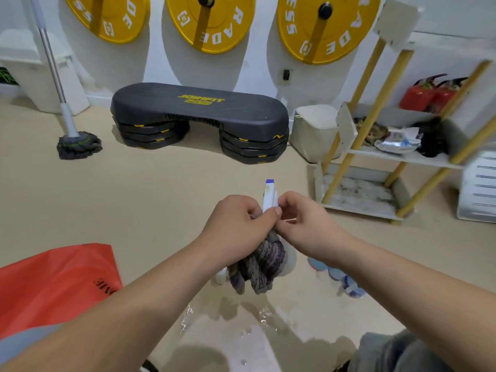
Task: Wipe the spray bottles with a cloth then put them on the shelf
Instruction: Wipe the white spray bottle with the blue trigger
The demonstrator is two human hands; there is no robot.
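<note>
Sticking up between the two hands, the spray bottle (pixel 269 198) is showing its white top and its blue tip. It is being held up in the air over the floor (pixel 161 197), a little to the left of the shelf (pixel 359 208) and not touching it. The cloth (pixel 259 264) is wrapping around the lower part of the bottle and hanging down in a dark, stripy bunch. The left hand (pixel 239 224) is curling around the cloth and squeezing it against the bottle. The right hand (pixel 303 224) is bending its fingers and pinching the white top of the bottle from the other side. The two hands are almost touching each other.

Under the right wrist, a blue and white thing (pixel 341 277) is lying on the floor, too blurry to tell what it is. Water (pixel 188 318) is shining on the floor below the cloth. An orange bag (pixel 53 277) is lying on the left.

The shelf is standing on yellow sticks, with some wrappers and dark things on its middle board. Red fire bottles (pixel 424 96) are sitting behind it. Farther back, a black step (pixel 198 114) is resting by the wall, a mop (pixel 77 145) is leaning on the left, and yellow weight plates (pixel 212 22) are hanging on the wall.
</note>
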